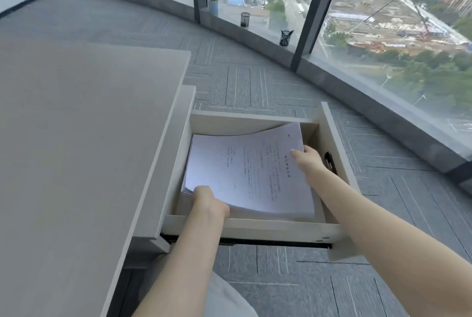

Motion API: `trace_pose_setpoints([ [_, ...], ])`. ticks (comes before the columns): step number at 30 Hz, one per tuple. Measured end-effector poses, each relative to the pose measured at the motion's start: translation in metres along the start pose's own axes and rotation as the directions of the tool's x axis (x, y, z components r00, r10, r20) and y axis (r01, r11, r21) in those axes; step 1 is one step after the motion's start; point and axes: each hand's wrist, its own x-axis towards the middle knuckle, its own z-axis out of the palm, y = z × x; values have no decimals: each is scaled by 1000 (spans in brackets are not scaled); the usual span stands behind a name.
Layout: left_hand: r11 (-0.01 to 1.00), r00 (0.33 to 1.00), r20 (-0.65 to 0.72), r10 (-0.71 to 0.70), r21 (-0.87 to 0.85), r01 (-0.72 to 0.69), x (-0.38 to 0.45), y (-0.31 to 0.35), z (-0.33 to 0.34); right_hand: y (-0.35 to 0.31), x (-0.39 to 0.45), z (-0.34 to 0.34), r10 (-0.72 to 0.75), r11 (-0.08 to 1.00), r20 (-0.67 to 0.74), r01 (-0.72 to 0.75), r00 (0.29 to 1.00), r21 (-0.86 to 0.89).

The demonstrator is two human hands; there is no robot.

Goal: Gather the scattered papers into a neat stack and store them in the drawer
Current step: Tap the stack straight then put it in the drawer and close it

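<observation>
A stack of white printed papers (245, 171) lies inside the open light-wood drawer (255, 228), pulled out to the right of the desk. The stack bows, with its far right corner lifted against the drawer's wall. My left hand (208, 201) grips the stack's near left corner. My right hand (309, 159) holds the right edge, thumb on the top sheet. Both forearms reach in from below.
The grey desk top (76, 137) fills the left. The drawer's front panel (339, 163) with a dark handle juts to the right. Grey carpet (255, 81) runs to a curved window wall, where mesh pen cups (286, 37) stand on the sill.
</observation>
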Motion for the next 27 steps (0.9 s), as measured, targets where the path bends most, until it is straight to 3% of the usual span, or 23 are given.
trace_pose_setpoints([
  [9, 978, 996, -76, 39, 209, -23, -15, 10, 5, 8, 9, 13, 50, 998, -115, -54, 992, -29],
  [12, 930, 986, -23, 166, 336, -149, -9, 6, 4, 12, 7, 16, 70, 989, -123, -85, 990, -122],
  [17, 928, 978, -26, 208, 320, -189, -4, 5, 3, 20, 8, 19, 64, 992, -121, -76, 991, -99],
  [20, 977, 991, -33, 130, 174, -123, -16, 8, 0, 24, 8, 21, 69, 992, -103, -79, 992, -95],
  [24, 992, 995, -71, 74, 106, -66, -28, 13, -6, 15, -1, 14, 114, 993, -75, -117, 991, -34],
  [27, 993, 995, -28, 91, 85, -88, -37, 14, -11, 7, -21, 8, -23, 998, -55, 20, 998, -53],
])
